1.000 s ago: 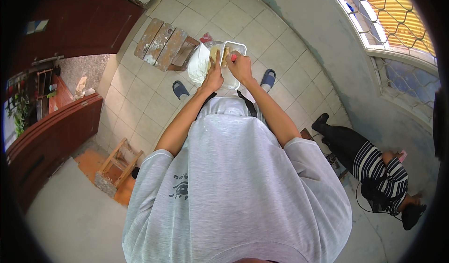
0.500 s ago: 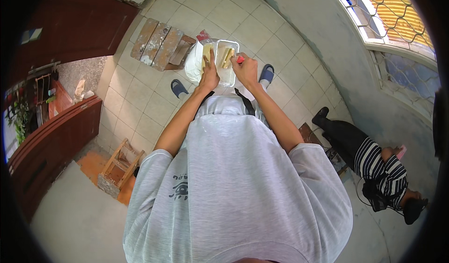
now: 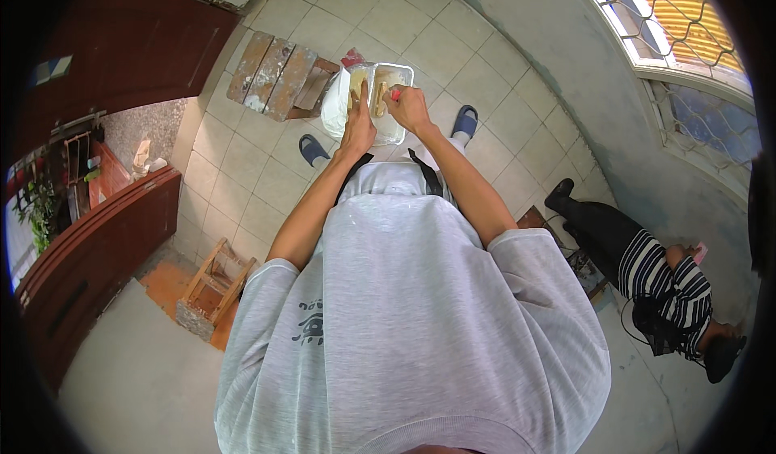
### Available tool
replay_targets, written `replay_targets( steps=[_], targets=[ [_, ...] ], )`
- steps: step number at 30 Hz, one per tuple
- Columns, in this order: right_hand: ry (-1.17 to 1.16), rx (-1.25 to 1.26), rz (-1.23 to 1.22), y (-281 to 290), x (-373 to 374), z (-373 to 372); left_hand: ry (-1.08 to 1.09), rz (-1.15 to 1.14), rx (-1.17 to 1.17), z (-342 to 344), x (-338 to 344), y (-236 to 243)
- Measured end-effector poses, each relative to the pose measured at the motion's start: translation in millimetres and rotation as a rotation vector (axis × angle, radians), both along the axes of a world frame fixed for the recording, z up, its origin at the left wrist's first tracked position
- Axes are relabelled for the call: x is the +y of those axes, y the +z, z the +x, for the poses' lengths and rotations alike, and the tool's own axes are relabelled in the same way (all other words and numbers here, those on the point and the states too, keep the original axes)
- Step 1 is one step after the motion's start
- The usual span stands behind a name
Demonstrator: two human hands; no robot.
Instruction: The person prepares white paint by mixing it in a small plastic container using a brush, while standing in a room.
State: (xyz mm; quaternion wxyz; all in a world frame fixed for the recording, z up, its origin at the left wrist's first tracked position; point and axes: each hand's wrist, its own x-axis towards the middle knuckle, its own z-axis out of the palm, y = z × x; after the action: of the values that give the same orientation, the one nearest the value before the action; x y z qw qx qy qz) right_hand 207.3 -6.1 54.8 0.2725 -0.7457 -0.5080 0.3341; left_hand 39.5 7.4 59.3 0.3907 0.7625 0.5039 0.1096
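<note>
A white rectangular tray (image 3: 405, 75) stands low in front of me, with pale paste-like smears inside. My right hand (image 3: 411, 112) grips a red-handled tool (image 3: 395, 95). A yellowish-tan flat part (image 3: 381, 97) lies beside that handle, over the tray; whether it belongs to the tool I cannot tell. My left hand (image 3: 357, 129) rests its long fingers along a flat yellowish piece (image 3: 357, 84) at the tray's left side and appears to hold it. The fingers partly cover this piece. A white rounded container or bag (image 3: 334, 107) sits just left of it.
A paint-stained wooden stool (image 3: 273, 77) stands left of the tray, and another stool (image 3: 214, 288) lower left. My slippered feet (image 3: 466, 121) flank the tray. A person in striped clothes (image 3: 659, 276) is at the right. A dark red door (image 3: 105, 248) stands at the left.
My right hand has moved left with the red-handled tool, closer to my left hand. My left hand has shifted only slightly.
</note>
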Motion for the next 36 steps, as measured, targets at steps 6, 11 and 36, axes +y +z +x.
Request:
replay_targets(
  steps=[6,11,36],
  targets=[
    [-0.040,0.243,-0.188,29.1,-18.3,18.5,0.012,-0.037,0.030,-4.0,2.8,-3.1],
    [-0.360,0.612,0.095,23.8,-59.1,46.0,0.086,-0.138,0.004,-10.2,6.2,-7.6],
    [-0.124,-0.153,-0.179,-144.3,-2.6,11.3,0.530,-0.412,-0.203,-47.9,-30.7,-14.5]
  ],
)
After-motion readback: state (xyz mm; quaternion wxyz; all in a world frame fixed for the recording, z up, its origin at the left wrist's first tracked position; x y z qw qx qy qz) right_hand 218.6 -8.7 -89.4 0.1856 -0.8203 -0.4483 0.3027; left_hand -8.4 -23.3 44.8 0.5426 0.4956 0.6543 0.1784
